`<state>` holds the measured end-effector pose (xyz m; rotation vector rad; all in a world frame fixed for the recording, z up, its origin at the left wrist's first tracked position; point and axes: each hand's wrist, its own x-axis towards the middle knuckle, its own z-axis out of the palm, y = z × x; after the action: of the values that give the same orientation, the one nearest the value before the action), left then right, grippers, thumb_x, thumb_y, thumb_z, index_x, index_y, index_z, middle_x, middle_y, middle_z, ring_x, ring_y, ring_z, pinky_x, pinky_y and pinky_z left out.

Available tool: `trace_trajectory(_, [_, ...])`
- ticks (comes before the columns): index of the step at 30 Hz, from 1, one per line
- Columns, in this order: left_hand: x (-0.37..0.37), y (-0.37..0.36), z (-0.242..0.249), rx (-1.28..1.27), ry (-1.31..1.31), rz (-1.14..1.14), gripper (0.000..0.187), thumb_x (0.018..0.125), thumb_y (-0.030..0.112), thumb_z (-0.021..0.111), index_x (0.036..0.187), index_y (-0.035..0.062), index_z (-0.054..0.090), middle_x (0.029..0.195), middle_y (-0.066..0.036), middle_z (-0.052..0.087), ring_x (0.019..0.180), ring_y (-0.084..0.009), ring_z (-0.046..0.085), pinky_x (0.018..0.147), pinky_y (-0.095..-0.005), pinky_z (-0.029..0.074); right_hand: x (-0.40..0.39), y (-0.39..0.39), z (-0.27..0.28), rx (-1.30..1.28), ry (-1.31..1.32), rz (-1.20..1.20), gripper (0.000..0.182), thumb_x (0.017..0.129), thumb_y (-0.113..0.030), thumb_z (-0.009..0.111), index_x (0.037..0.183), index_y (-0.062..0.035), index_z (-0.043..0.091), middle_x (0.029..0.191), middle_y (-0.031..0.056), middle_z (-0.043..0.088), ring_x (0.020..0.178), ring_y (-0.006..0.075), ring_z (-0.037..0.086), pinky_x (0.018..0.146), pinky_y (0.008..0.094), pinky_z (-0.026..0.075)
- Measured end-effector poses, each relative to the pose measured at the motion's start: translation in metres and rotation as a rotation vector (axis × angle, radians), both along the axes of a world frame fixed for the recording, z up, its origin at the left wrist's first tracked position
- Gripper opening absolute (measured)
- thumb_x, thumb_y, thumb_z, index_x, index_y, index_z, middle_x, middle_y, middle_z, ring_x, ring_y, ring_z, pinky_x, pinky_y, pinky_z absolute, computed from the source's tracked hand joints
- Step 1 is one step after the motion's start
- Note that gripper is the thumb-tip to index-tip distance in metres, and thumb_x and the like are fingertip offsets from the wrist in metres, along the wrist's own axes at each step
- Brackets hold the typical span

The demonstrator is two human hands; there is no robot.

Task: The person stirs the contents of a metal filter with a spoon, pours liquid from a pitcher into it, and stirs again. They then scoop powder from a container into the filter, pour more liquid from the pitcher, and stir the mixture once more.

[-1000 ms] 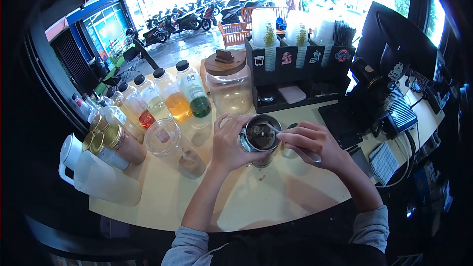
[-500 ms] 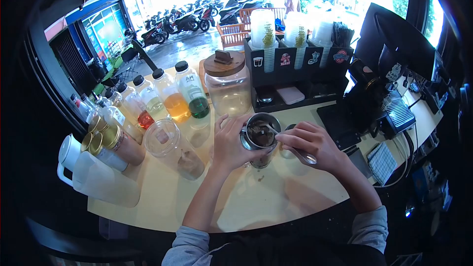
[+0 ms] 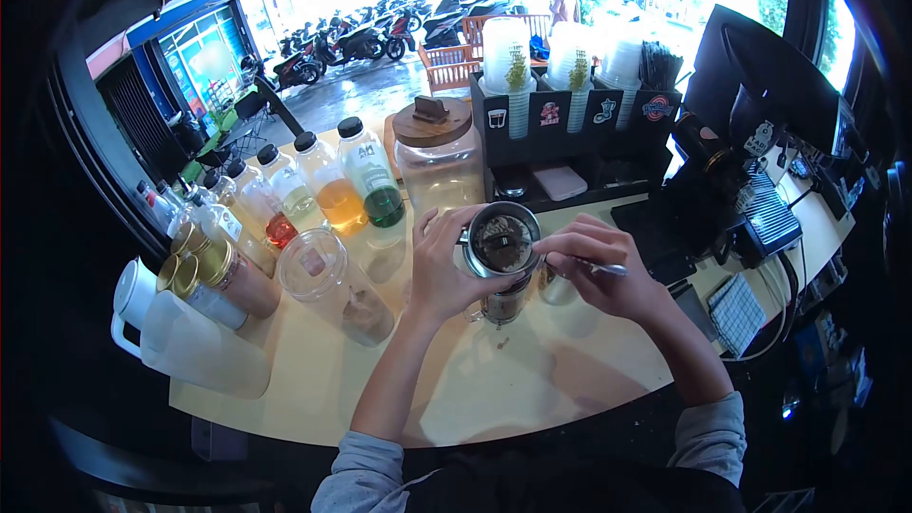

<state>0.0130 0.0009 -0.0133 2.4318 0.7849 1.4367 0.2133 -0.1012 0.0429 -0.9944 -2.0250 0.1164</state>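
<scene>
A metal cup (image 3: 503, 245) with dark brown contents and lighter foam sits in the grip of my left hand (image 3: 441, 271), whose fingers and thumb curve around its side. My right hand (image 3: 603, 266) pinches a spoon (image 3: 608, 269) at the cup's right rim, the metal shank sticking out to the right. Partly covered by the cup, a glass with a handle (image 3: 503, 308) stands on the counter just below it. Behind my right fingers a small glass jar (image 3: 556, 287) shows in part.
A clear open-topped container (image 3: 366, 315) and a white pitcher (image 3: 204, 347) stand left on the counter (image 3: 532, 389). Capped bottles (image 3: 337, 192) line the back, beside a wooden-lidded jar (image 3: 442, 166). A black cup holder (image 3: 579, 123) and coffee machine (image 3: 722, 190) stand behind and right.
The metal cup has risen slightly off the glass and leans differently. The spoon has shifted toward the cup's right rim, and its outer end has swung up.
</scene>
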Motion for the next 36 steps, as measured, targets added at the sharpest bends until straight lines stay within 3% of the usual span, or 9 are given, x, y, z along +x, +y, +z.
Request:
trace_trajectory(5, [-0.006, 0.002, -0.008, 0.033, 0.015, -0.061, 0.08, 0.047, 0.034, 0.09, 0.117, 0.0143, 0.057, 0.111, -0.003, 0.065, 0.106, -0.0208, 0.061, 0.108, -0.0475, 0.028, -0.002, -0.002, -0.001, -0.014, 0.094, 0.034, 0.014, 0.087, -0.006, 0.064, 0.1, -0.0044, 0.066, 0.082, 0.0091, 0.065, 0.078, 0.0232, 0.062, 0.068, 0.0332, 0.05])
trace_trajectory(7, [-0.007, 0.004, -0.012, 0.055, 0.014, -0.091, 0.084, 0.046, 0.033, 0.091, 0.12, 0.0148, 0.056, 0.113, -0.003, 0.064, 0.108, -0.0205, 0.061, 0.109, -0.0482, 0.027, -0.002, -0.009, 0.006, -0.191, 0.084, 0.081, 0.012, 0.088, -0.006, 0.062, 0.099, -0.0031, 0.066, 0.084, 0.0095, 0.065, 0.078, 0.0225, 0.062, 0.068, 0.0325, 0.05])
trace_trajectory(14, [-0.009, 0.005, -0.006, 0.101, 0.008, -0.142, 0.084, 0.044, 0.033, 0.092, 0.117, 0.0109, 0.056, 0.108, -0.004, 0.066, 0.105, -0.0217, 0.062, 0.11, -0.0489, 0.027, 0.002, -0.001, -0.001, -0.176, 0.164, 0.193, 0.01, 0.09, -0.005, 0.058, 0.096, -0.0017, 0.065, 0.084, 0.0108, 0.064, 0.077, 0.0224, 0.062, 0.071, 0.0331, 0.049])
trace_trajectory(16, [-0.009, 0.004, -0.007, 0.087, 0.006, -0.167, 0.083, 0.046, 0.032, 0.091, 0.119, 0.016, 0.056, 0.113, -0.002, 0.064, 0.108, -0.0192, 0.06, 0.11, -0.0491, 0.026, 0.004, -0.001, -0.001, -0.194, 0.19, 0.161, 0.011, 0.09, -0.006, 0.056, 0.095, -0.0015, 0.065, 0.084, 0.0113, 0.064, 0.077, 0.022, 0.062, 0.072, 0.0331, 0.049])
trace_trajectory(31, [-0.007, 0.002, -0.006, 0.148, 0.023, -0.114, 0.083, 0.046, 0.033, 0.091, 0.118, 0.0122, 0.056, 0.107, -0.004, 0.067, 0.098, -0.0194, 0.065, 0.108, -0.0493, 0.027, 0.007, -0.002, -0.001, -0.326, 0.306, 0.162, 0.014, 0.094, -0.011, 0.055, 0.094, -0.0008, 0.064, 0.086, 0.0092, 0.064, 0.081, 0.0175, 0.061, 0.075, 0.0313, 0.048])
trace_trajectory(36, [-0.009, 0.003, -0.001, 0.083, 0.03, -0.063, 0.078, 0.049, 0.032, 0.089, 0.117, 0.0143, 0.056, 0.11, -0.002, 0.064, 0.107, -0.0196, 0.061, 0.109, -0.0479, 0.027, 0.008, -0.002, 0.0, -0.36, 0.273, 0.138, 0.014, 0.095, -0.011, 0.054, 0.096, -0.0011, 0.063, 0.087, 0.0078, 0.064, 0.083, 0.0149, 0.06, 0.076, 0.0304, 0.047])
